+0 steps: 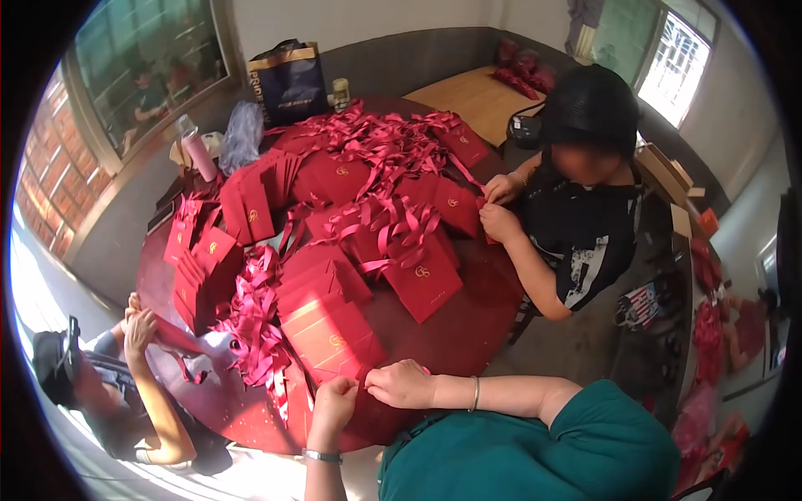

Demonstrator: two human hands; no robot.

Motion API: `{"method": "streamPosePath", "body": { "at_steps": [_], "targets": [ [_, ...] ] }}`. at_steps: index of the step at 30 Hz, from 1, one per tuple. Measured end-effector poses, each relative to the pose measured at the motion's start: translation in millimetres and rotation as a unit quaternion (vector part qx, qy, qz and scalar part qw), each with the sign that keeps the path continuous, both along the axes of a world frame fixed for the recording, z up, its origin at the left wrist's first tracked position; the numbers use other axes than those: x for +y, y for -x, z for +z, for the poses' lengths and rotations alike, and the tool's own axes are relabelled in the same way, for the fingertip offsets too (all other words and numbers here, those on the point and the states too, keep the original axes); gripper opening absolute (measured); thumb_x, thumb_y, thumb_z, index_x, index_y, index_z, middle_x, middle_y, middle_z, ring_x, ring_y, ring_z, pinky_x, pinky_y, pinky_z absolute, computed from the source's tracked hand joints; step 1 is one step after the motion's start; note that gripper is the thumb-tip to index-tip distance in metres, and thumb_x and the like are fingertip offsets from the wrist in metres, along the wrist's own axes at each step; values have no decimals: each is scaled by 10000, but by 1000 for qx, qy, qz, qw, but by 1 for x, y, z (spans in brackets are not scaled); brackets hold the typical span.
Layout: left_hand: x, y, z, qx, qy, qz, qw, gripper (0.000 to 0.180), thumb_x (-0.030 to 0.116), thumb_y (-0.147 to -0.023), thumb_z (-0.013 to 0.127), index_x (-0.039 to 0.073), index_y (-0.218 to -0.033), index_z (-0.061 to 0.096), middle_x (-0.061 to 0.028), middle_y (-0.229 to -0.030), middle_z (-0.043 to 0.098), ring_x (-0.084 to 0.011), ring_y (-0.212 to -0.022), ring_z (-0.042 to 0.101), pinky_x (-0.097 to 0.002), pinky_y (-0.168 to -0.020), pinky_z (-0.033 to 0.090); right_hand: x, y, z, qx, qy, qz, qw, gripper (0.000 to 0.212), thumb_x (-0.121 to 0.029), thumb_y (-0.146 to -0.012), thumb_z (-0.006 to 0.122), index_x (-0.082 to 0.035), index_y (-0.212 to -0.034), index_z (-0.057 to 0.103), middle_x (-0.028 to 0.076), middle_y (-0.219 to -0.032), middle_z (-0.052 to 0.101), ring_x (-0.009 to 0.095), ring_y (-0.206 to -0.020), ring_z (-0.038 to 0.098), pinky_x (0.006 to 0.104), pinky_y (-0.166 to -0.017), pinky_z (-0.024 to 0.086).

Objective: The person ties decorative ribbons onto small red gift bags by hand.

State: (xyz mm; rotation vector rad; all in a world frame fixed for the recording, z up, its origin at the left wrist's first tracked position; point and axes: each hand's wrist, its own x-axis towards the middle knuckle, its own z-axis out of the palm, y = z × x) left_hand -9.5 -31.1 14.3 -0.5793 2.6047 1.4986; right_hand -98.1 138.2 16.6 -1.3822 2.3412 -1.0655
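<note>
Both of my hands are close together at the near edge of the round table, just below a stack of red paper gift bags [332, 330] with gold emblems. My left hand [334, 402] has its fingers pinched together. Beside it, my right hand [404, 384] is also closed, thumb and fingers bent inward toward the left one. A bit of red shows between them, but the fingers hide what they pinch. A tangle of crimson ribbons [255, 334] lies left of the bag stack. More ribbon handles [388, 225] spread over bags farther back.
The red table [468, 338] holds more bags. A co-worker in black [593, 225] handles a red piece at the right; another person [125, 392] holds ribbon at the left. A dark shopping bag [288, 82] and a pink bottle [198, 152] stand at the back.
</note>
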Motion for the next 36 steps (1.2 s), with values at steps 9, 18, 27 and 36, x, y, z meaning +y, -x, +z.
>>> {"method": "streamPosePath", "body": {
  "at_steps": [9,18,27,36],
  "targets": [
    [23,8,10,128,107,18,986,73,13,-822,605,0,-854,669,-245,-769,641,-391,-751,661,-426,-655,528,6,15,18,26,13,-12,999,173,-211,-874,619,-104,-1010,616,114,-904,590,310,-856,630,438,-698,521],
    [6,-7,-3,42,-27,174,983,77,53,-839,624,-18,-808,622,-212,-706,634,-356,-675,662,-426,-618,515,-7,21,9,9,-3,51,999,74,-158,-801,655,-108,-775,606,88,-847,524,299,-854,578,419,-714,491],
    [-4,5,-10,12,-179,279,943,121,94,-955,516,-8,-976,578,-92,-750,618,-191,-571,666,-273,-464,536,-3,39,9,-46,-65,72,994,63,-127,-794,665,-66,-799,647,104,-850,560,296,-847,583,395,-735,487],
    [-8,16,-15,25,-192,338,921,120,23,-926,467,-17,-979,567,-82,-753,615,-189,-556,661,-269,-435,509,-3,35,13,-61,-88,79,991,80,-135,-799,677,-59,-812,658,99,-851,557,290,-825,586,395,-724,483]
  ]
}}
